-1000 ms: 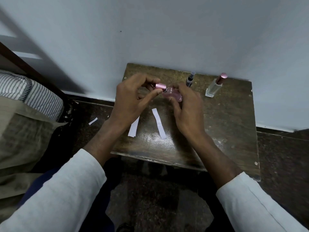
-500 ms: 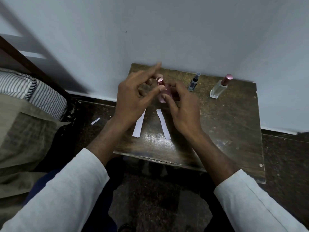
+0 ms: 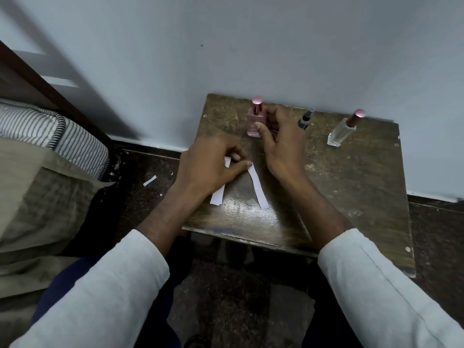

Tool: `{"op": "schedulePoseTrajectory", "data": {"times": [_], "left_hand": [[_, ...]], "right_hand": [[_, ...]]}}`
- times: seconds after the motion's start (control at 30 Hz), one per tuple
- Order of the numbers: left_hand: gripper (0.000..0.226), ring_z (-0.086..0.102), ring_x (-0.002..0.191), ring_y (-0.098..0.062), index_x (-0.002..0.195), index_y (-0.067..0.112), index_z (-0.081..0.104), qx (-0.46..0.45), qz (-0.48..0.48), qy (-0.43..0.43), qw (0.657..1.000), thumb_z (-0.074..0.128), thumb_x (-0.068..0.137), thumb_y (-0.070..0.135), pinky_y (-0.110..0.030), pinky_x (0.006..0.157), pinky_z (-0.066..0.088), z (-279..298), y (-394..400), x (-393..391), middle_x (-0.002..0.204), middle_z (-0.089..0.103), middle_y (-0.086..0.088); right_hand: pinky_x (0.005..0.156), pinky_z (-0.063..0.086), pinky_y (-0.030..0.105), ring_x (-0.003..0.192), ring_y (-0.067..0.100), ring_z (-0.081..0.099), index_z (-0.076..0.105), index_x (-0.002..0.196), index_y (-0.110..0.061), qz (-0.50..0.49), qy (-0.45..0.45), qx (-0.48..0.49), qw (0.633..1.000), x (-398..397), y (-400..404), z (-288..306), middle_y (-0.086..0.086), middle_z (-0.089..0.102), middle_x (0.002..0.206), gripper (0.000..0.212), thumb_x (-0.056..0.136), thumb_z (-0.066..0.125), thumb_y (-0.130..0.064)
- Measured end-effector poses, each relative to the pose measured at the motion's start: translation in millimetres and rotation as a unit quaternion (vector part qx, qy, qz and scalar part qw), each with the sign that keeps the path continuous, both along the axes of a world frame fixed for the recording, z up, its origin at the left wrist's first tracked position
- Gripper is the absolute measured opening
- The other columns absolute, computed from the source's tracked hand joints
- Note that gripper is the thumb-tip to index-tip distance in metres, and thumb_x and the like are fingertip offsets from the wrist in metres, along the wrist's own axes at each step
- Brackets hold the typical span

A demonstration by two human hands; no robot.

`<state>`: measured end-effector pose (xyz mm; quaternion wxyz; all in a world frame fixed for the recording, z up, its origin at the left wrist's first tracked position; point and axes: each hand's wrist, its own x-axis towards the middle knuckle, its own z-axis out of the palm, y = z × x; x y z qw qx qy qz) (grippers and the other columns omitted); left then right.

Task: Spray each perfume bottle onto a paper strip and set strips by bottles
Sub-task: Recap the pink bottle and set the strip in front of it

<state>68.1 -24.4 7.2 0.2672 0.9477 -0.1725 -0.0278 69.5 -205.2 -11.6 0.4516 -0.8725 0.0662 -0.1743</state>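
Observation:
A pink perfume bottle [image 3: 253, 123] with a pink cap stands upright at the back of the small wooden table [image 3: 351, 187]. My right hand [image 3: 281, 144] is curled around it, thumb on its front. Two white paper strips lie near the table's front left. My left hand [image 3: 213, 167] covers the upper part of the left strip [image 3: 217, 196] with its fingers curled on it, and one fingertip touches the top of the right strip [image 3: 257, 188]. A slim black bottle [image 3: 305, 119] and a clear bottle with a pink cap [image 3: 342, 130] stand to the right.
The table stands against a pale wall. A bed with a striped mattress [image 3: 50, 131] and a beige cover is at the left. A paper scrap [image 3: 150, 181] lies on the dark floor between bed and table.
The pink bottle went from being held in the air by both hands to standing upright at the table's back. My left hand dropped down onto the paper strips.

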Motion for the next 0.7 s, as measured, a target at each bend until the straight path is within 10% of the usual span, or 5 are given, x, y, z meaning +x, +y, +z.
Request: {"op": "schedulePoseTrajectory", "data": {"times": [0.23, 0.47, 0.7], "left_hand": [[0.033, 0.07, 0.098, -0.002, 0.109, 0.04, 0.08, 0.051, -0.024, -0.062, 0.996, 0.082, 0.084, 0.062, -0.022, 0.065, 0.042, 2.3, -6.8, -8.0, 0.105, 0.077, 0.021], [0.019, 0.053, 0.076, 0.005, 0.101, 0.04, 0.082, 0.038, -0.028, -0.042, 0.998, 0.078, 0.092, 0.056, -0.013, 0.056, 0.028, -0.5, -11.6, -3.1, 0.092, 0.076, 0.022], [0.014, 0.062, 0.076, 0.001, 0.105, 0.039, 0.081, 0.011, 0.004, -0.014, 1.0, 0.073, 0.098, 0.048, -0.027, 0.067, 0.054, -3.2, -13.3, 13.0, 0.09, 0.076, 0.019]], "right_hand": [[0.091, 0.057, 0.03, 0.101, 0.007, 0.071, 0.067, 0.123, -0.015, 0.003, 0.005, -0.001, 1.0, 3.5, -1.1, -0.5, -0.006, 0.075, 0.112, 0.023, 0.102, 0.067, -0.025], [0.09, 0.058, 0.032, 0.098, 0.007, 0.072, 0.068, 0.12, -0.016, -0.002, 0.007, -0.003, 1.0, 5.2, -4.6, -0.4, -0.007, 0.076, 0.11, 0.022, 0.101, 0.068, -0.027], [0.082, 0.051, 0.011, 0.095, 0.002, 0.071, 0.068, 0.121, -0.014, -0.016, -0.008, 0.037, 0.999, 2.3, -9.7, 8.8, -0.008, 0.077, 0.108, 0.022, 0.101, 0.069, -0.023]]}}
